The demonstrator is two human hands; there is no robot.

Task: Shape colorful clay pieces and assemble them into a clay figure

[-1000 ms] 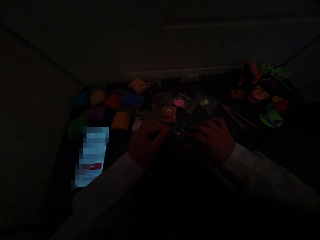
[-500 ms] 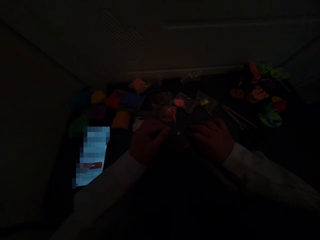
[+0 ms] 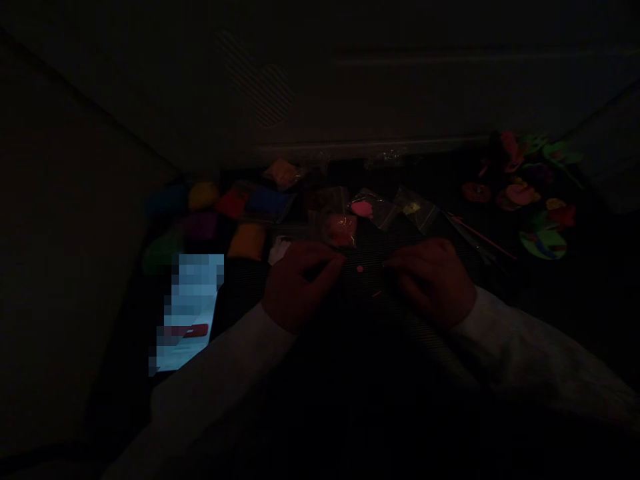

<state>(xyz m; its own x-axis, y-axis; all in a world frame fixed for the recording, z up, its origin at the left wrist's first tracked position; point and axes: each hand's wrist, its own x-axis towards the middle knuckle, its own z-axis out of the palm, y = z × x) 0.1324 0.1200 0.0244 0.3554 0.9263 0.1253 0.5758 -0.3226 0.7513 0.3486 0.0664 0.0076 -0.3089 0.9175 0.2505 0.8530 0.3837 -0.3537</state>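
Observation:
In dim light, my left hand [image 3: 300,285] rests low over the dark ridged surface, thumb and forefinger pressed together; anything between them is too dark to make out. My right hand [image 3: 434,281] faces it from across a gap, its fingers curled into a pinch whose contents I cannot see. A small round pink piece [image 3: 360,269] lies between the two hands, touching neither. Just nearer to me, a thin pink strip [image 3: 377,293] lies close to my right hand. Beyond my left fingertips is a clear bag with reddish-pink contents [image 3: 342,229].
A lit phone screen [image 3: 193,310] is beside my left forearm. Coloured packets, such as an orange one [image 3: 247,241] and a blue one [image 3: 267,202], line the back left. Scissors [image 3: 473,238] lie at right, before several colourful modelled shapes [image 3: 544,244]. A pale wall [image 3: 400,93] stands behind.
My right hand has shifted slightly right, widening the gap and baring more of the thin pink strip. My left hand keeps its pinch. The whole view has moved a little.

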